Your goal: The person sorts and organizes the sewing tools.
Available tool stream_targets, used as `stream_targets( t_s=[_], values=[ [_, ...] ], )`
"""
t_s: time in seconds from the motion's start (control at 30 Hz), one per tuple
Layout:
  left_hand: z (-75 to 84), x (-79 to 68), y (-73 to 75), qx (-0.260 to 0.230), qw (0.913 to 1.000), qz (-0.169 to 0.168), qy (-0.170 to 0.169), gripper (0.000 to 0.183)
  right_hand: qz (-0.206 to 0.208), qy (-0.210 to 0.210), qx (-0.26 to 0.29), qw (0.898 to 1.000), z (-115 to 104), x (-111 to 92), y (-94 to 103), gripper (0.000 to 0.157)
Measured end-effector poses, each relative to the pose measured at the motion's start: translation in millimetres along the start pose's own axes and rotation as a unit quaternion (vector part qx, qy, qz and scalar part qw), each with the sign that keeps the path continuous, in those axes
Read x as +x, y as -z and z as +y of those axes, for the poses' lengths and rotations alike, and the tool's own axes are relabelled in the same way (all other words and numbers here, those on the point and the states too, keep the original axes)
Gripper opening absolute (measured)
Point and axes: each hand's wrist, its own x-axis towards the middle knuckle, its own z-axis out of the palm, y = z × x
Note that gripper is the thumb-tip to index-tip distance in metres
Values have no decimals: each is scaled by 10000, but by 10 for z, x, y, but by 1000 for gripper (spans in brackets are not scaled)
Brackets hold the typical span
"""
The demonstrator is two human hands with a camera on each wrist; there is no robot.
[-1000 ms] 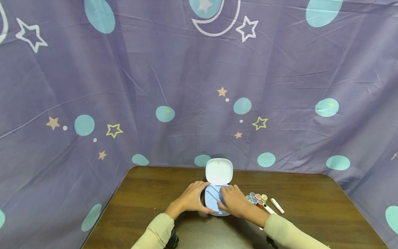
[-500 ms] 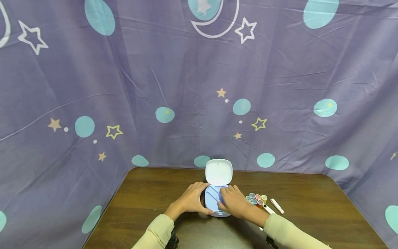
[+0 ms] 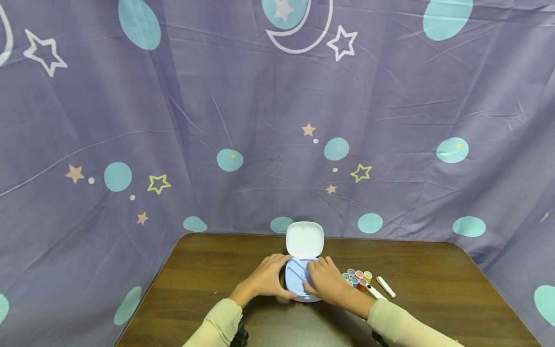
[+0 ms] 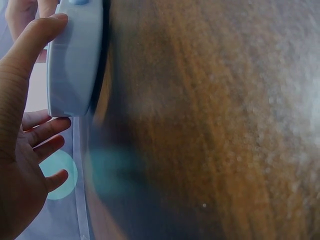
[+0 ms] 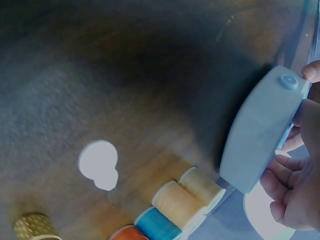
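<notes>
A rounded sewing box stands on the table with its white lid [image 3: 305, 239] raised at the back. Inside it lies a light blue tray [image 3: 296, 278] with slanted ridges. My left hand [image 3: 270, 275] holds the box's left side, thumb at the front and fingers at the far corner. In the left wrist view the thumb lies along the front edge of the box wall [image 4: 75, 65]. My right hand [image 3: 328, 281] reaches over the right half, its curled fingers and thumb gripping the tray there. The right wrist view shows a round latch button [image 5: 288, 81] on the box front.
Several thread spools [image 5: 175, 202] stand right of the box. Beside them lie a slim white stick [image 3: 386, 286] and a white piece with a dark end [image 3: 375, 292]. A gold thimble [image 5: 34, 226] and a flat white keyhole-shaped piece [image 5: 99, 162] are on the wooden table [image 3: 217, 270]. A patterned curtain [image 3: 260, 96] hangs behind.
The head view has shifted very slightly. Both hands and the box keep their places.
</notes>
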Motion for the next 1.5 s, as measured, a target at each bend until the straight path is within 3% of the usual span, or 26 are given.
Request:
stream_targets(
  t_s=[0.2, 0.7, 1.17, 1.5],
  values=[
    [7, -3, 3, 33, 10000, 20, 9, 107, 178, -86, 129, 9997, -15, -22, -33, 35],
    [36, -16, 14, 75, 9999, 80, -51, 108, 117, -360, 534, 9979, -35, -28, -18, 32],
    [12, -20, -3, -51, 9998, 162, -76, 107, 424, -245, -36, 9988, -44, 19, 1, 38],
    [14, -23, -8, -77, 9997, 211, -91, 103, 65, -417, 134, 9990, -27, 11, 106, 33]
  ],
)
